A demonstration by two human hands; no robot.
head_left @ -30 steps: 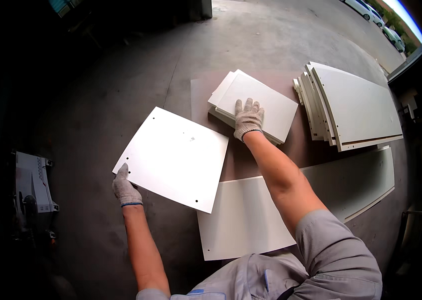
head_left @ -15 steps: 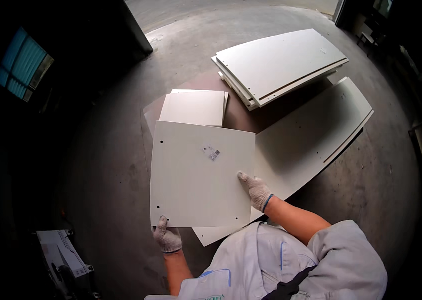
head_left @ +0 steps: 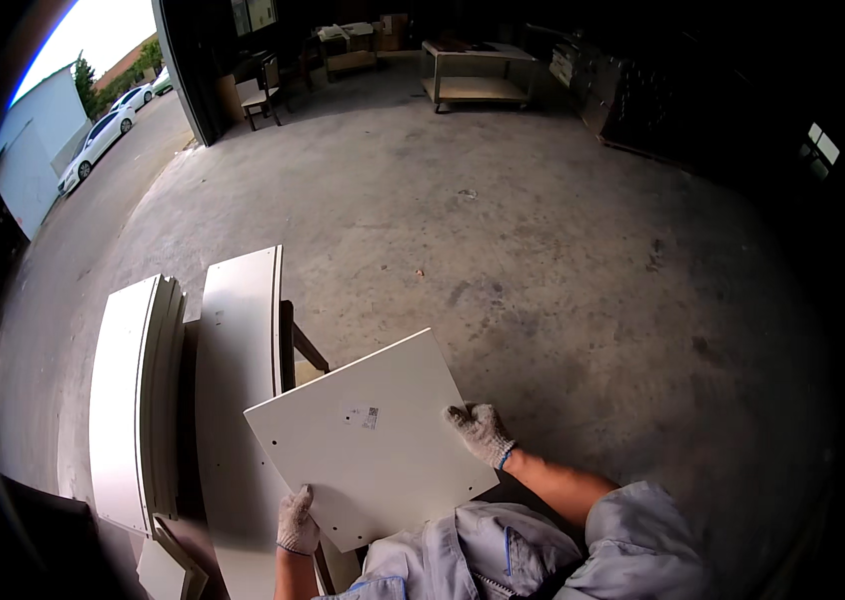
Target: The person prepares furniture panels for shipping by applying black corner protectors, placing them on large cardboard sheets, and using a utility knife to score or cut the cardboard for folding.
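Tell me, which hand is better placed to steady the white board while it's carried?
Probably the right hand. It grips the white board midway along its right edge. The left hand only pinches the near bottom edge by a corner, so it likely guides less.

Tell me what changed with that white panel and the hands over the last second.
The square white panel has been lifted off the pile and carried round, away from the stacked panels, now at the person's left. The right hand left the small stack and took the panel's right edge. The left hand still grips its near edge; both gloves remain on.
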